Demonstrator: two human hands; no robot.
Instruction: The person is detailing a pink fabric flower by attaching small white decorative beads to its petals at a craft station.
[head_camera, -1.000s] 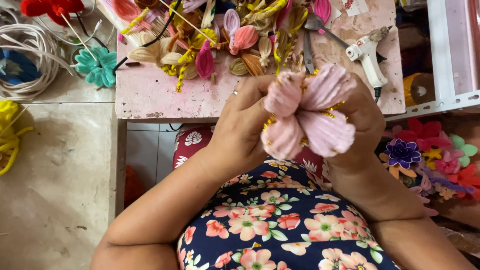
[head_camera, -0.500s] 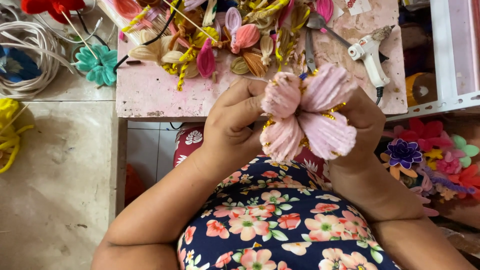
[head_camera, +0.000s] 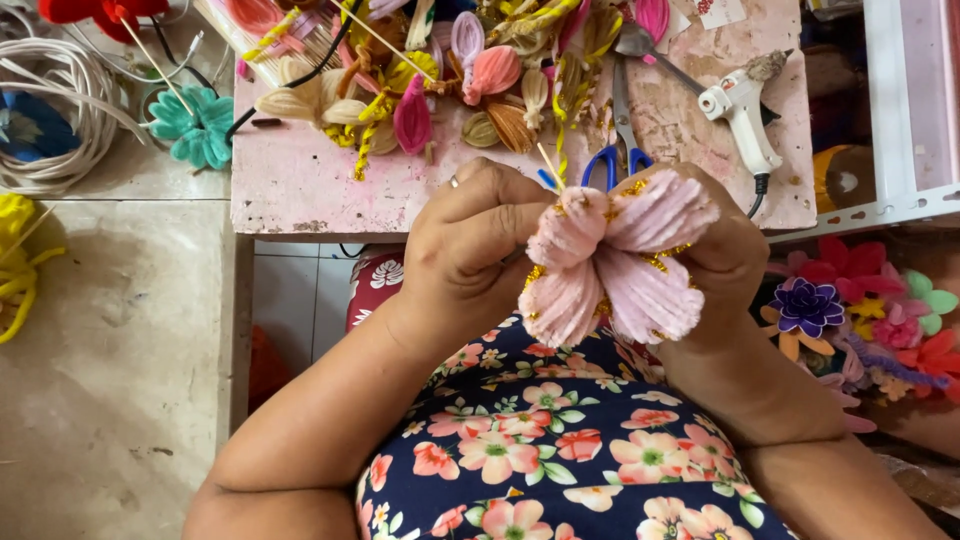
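The pink fuzzy flower (head_camera: 615, 255) is held above the lap, four petals already joined, gold trim showing. The left hand (head_camera: 470, 245) pinches its base; the right hand (head_camera: 725, 255) cups it behind. Loose petals (head_camera: 450, 90) wait on the desk (head_camera: 300, 180), so more assembly seems left.

1. The flower (head_camera: 615, 255) your hands hold is pale pink with gold-yellow trim.
2. At 12 o'clock, your board (head_camera: 300, 180) is mottled pink; the scissors (head_camera: 620, 150) have blue handles.
3. At 1 o'clock, the glue gun (head_camera: 742, 115) is white.
4. At 10 o'clock lies a teal flower (head_camera: 195, 125).
5. At 6 o'clock, your dress (head_camera: 560, 450) is navy with pink blossoms.
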